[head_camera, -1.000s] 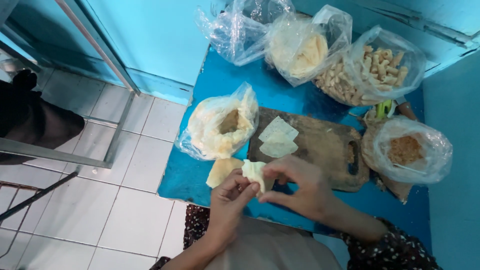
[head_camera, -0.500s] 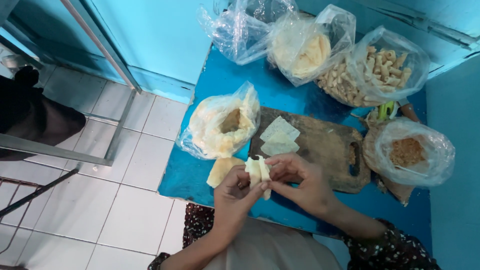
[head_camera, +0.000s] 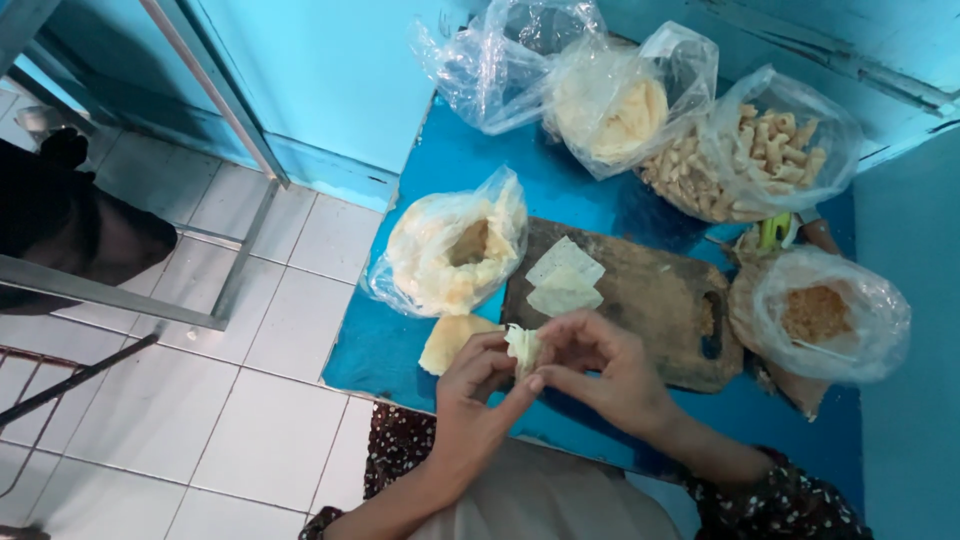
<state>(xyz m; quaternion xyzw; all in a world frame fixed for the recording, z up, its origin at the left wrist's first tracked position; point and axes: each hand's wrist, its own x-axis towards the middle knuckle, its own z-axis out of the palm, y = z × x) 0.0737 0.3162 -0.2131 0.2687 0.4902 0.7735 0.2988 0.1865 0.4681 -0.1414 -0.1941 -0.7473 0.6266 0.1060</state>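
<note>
Altogether five clear plastic bags stand on the blue table (head_camera: 420, 170). One crumpled bag (head_camera: 500, 60) at the far edge looks nearly empty; beside it a bag of pale yellow sheets (head_camera: 620, 105), then a bag of short beige fried rolls (head_camera: 765, 150). Nearer, a bag with brown crumbly filling (head_camera: 825, 315) sits on the right and a bag of pale wrappers (head_camera: 455, 255) on the left. Between them lies one dark, worn wooden cutting board (head_camera: 650, 300) carrying two thin square wrappers (head_camera: 563, 280). A yellowish stack (head_camera: 450, 340) rests just beside it. Both hands pinch one small folded wrapper (head_camera: 520, 347) above the table's near edge: left hand (head_camera: 475, 385) and right hand (head_camera: 605, 370), fingers closed on it.
</note>
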